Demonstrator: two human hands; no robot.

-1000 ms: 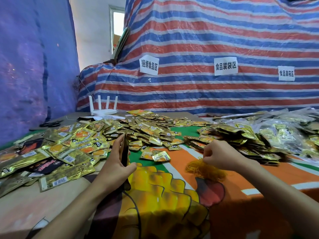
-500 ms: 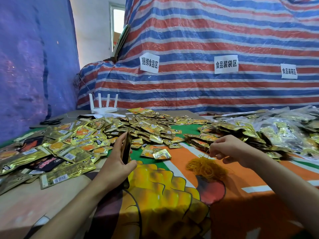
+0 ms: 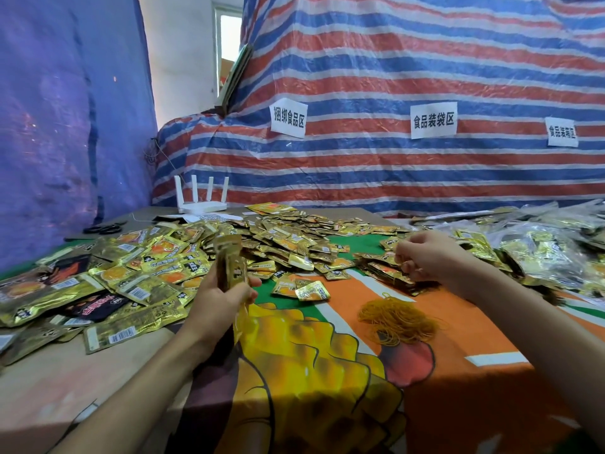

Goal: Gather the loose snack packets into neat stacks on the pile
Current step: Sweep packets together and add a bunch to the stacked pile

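A thin stack (image 3: 230,263) of gold foil packets stands on edge just left of centre, gripped low down by the left hand (image 3: 222,299). Loose snack packets (image 3: 288,239), gold with orange prints, lie flat and overlapping across the middle of the frame. Larger gold packets (image 3: 137,290) spread at the left. One small packet (image 3: 312,290) lies alone at centre. A heaped pile (image 3: 386,273) sits right of centre.

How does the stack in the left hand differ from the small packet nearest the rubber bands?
The stack stands on edge, held in the left hand; the small packet lies on the cloth, untouched. The stack is several packets together; the small packet is one. Both are gold foil.
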